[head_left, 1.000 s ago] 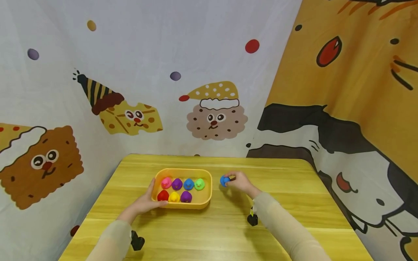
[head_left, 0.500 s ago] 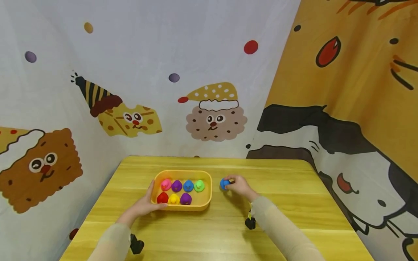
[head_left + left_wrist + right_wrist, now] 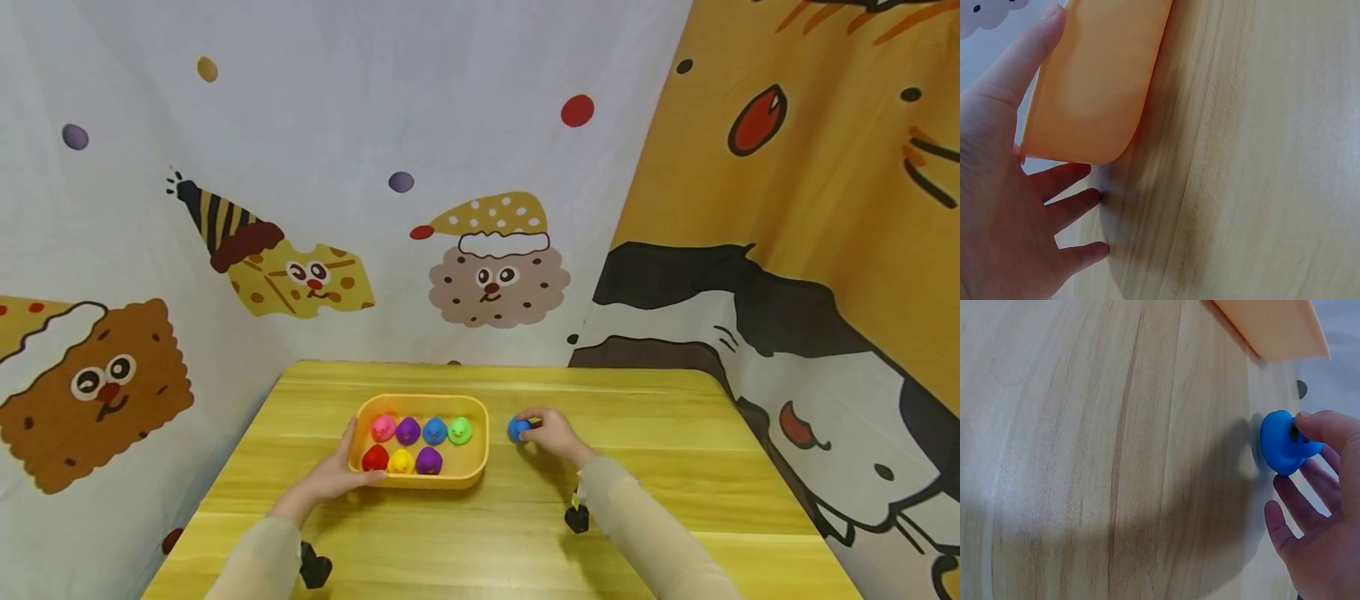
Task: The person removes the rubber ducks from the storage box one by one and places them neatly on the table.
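In the head view my left hand [image 3: 330, 477] lies against the left end of a yellow plastic box [image 3: 465, 482]. Its thumb runs along the near wall and a finger along the left wall; in the left wrist view the other fingers are spread and nearly straight. Toy ducks sit inside: pink [image 3: 383, 428], green [image 3: 460, 431], red [image 3: 375, 458], yellow [image 3: 402, 462], blue [image 3: 434, 431] and two purple, one purple duck [image 3: 428, 461] in the near row. Right of the box, my right hand [image 3: 553, 434] pinches another blue duck [image 3: 1280, 444] between thumb and fingers, low over the tabletop.
The box and hands are on or over a wooden table [image 3: 465, 550]. A cloth backdrop [image 3: 315, 100] with cartoon prints stands behind its far edge and along the sides. Small black pieces hang under both wrists, one black piece [image 3: 315, 567] on the left.
My right hand has come slightly down and nearer with the blue duck, which has turned a little. The left hand and the box stay in place.
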`<state>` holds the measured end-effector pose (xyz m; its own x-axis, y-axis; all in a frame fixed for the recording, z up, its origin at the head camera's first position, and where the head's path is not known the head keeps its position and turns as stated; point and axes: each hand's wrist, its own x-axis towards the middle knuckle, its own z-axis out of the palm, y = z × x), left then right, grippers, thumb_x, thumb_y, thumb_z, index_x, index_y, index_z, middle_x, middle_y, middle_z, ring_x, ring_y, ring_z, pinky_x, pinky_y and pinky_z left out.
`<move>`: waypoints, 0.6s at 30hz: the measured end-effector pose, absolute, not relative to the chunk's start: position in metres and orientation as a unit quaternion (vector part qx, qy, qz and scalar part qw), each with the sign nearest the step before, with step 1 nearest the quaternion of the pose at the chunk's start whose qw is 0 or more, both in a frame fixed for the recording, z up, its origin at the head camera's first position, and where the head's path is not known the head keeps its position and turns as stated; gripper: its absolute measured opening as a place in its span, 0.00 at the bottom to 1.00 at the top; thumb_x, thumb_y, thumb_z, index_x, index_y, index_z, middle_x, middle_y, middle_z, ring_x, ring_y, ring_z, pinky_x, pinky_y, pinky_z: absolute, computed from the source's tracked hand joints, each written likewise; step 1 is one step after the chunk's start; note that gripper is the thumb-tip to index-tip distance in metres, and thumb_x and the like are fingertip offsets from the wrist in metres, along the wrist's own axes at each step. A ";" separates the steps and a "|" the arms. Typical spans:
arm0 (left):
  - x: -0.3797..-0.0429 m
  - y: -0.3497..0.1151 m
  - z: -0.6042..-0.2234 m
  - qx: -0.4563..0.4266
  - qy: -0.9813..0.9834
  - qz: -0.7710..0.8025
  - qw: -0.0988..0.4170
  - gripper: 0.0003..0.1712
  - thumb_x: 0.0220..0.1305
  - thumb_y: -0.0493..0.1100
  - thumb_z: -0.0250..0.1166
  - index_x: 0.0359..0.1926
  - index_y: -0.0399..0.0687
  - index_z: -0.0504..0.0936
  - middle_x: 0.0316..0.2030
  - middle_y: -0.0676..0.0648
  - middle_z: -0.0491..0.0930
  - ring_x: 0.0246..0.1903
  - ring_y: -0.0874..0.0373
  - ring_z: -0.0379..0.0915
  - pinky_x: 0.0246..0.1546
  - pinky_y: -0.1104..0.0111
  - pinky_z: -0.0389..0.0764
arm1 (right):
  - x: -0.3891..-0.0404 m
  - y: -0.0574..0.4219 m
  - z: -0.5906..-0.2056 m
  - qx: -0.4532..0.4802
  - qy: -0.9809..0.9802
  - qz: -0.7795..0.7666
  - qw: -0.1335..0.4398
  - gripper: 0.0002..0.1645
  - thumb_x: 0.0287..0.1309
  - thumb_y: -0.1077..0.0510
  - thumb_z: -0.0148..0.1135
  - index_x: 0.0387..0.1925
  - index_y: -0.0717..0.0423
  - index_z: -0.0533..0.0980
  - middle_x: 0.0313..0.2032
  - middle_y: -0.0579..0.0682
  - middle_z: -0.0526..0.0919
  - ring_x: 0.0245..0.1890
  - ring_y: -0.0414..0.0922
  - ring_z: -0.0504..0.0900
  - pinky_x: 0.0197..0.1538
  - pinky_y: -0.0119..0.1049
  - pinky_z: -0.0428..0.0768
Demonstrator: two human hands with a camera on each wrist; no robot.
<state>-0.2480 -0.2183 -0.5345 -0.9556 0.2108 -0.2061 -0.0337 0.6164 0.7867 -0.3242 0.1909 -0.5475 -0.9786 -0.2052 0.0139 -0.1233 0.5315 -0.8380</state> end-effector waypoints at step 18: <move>-0.247 -0.217 -0.534 0.046 0.883 0.445 0.143 0.72 0.54 0.58 0.72 0.75 0.46 0.24 0.72 0.27 0.37 0.67 0.25 0.46 0.62 0.35 0.51 | -0.328 0.191 -0.552 -0.092 0.875 -0.472 0.060 0.17 0.53 0.65 0.69 0.46 0.63 0.81 0.49 0.60 0.81 0.48 0.56 0.81 0.49 0.48 0.79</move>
<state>-0.2471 -0.2174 -0.5337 -0.9551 0.2082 -0.2109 -0.0454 0.6003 0.7985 -0.3276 0.1911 -0.5524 -0.9757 -0.2184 -0.0186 -0.1042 0.5369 -0.8372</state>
